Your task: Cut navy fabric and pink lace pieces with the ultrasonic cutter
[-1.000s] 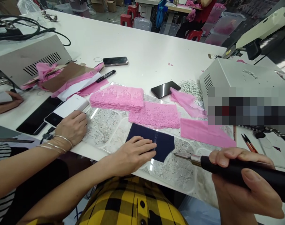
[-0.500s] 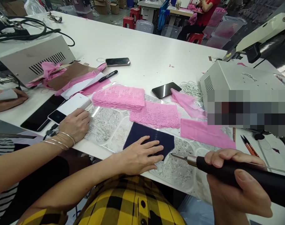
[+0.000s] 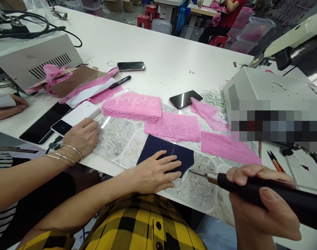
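Note:
My left hand (image 3: 153,172) lies flat with fingers spread on a dark navy fabric piece (image 3: 186,156), pressing it onto a clear plate (image 3: 116,135) over white scraps. My right hand (image 3: 262,205) grips a black-handled heat tool (image 3: 242,187). Its thin metal tip (image 3: 197,172) points left and hovers just right of the navy piece's lower corner. Behind the navy piece lie a flat pink lace piece (image 3: 174,126), a folded pink lace stack (image 3: 132,106) and a plain pink fabric strip (image 3: 226,147).
A co-worker's hand with bracelets (image 3: 81,137) rests at the left by a white power bank (image 3: 80,114). Two phones (image 3: 184,99) (image 3: 131,65), a marker (image 3: 120,82), rubber bands (image 3: 213,97) and snips (image 3: 274,160) lie around. Metal boxes stand left (image 3: 35,60) and right (image 3: 265,86).
My left hand slid a little to the right over the navy piece and spread its fingers. The tool tip moved slightly left, closer to the fabric's corner.

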`<state>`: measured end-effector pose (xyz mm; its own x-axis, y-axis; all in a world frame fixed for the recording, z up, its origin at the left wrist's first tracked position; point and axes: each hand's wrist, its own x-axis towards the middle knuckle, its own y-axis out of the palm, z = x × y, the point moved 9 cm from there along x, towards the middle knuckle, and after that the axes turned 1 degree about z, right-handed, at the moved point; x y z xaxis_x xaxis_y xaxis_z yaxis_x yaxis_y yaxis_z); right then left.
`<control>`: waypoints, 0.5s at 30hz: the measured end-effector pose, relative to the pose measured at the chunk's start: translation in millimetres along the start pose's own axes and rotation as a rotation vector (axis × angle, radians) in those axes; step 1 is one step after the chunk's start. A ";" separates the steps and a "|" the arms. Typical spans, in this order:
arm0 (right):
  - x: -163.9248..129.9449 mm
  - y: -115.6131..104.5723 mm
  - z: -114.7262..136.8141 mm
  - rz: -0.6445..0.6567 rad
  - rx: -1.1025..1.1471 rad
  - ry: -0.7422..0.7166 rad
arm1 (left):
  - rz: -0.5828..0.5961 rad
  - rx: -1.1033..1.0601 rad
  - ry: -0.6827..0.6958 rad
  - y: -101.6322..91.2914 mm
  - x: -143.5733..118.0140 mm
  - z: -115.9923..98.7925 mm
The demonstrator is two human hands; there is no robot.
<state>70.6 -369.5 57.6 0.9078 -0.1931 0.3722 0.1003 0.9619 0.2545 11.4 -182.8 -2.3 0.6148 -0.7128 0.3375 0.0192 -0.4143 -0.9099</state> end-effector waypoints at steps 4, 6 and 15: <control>1.6 0.7 0.7 0.030 0.001 -0.018 | 0.004 0.007 -0.005 0.6 -0.1 0.4; 2.4 0.6 0.8 0.032 -0.001 -0.024 | 0.005 0.009 -0.004 0.7 -0.1 0.3; 2.5 2.3 -4.6 0.030 -0.010 -0.016 | -0.006 0.001 -0.005 -0.3 0.0 0.5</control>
<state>75.0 -366.9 55.0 0.9040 -0.1672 0.3934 0.0775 0.9692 0.2339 11.8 -182.4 -2.2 0.6188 -0.7071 0.3421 0.0243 -0.4181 -0.9081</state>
